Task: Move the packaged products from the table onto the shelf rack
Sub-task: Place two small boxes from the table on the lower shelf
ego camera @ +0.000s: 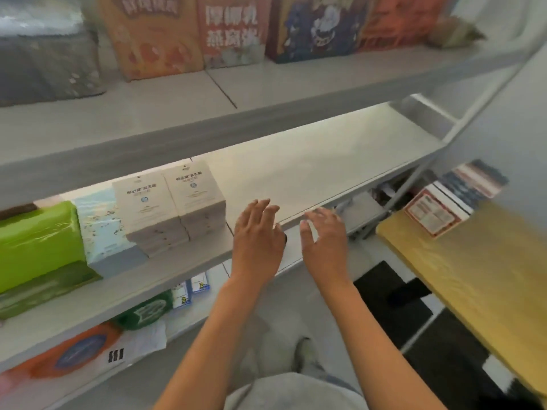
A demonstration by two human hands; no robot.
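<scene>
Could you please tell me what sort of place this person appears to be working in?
Probably a small shop or stockroom. A grey shelf rack holds printed product boxes on its upper level and stacked beige boxes below, and more packaged products wait on a yellow table beside it.

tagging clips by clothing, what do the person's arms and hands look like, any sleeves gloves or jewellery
Both forearms are bare right to the bottom of the picture, with no sleeves in view. The left hand and right hand wear no gloves. No rings, watch or bracelet can be seen, though the picture is slightly blurred.
</scene>
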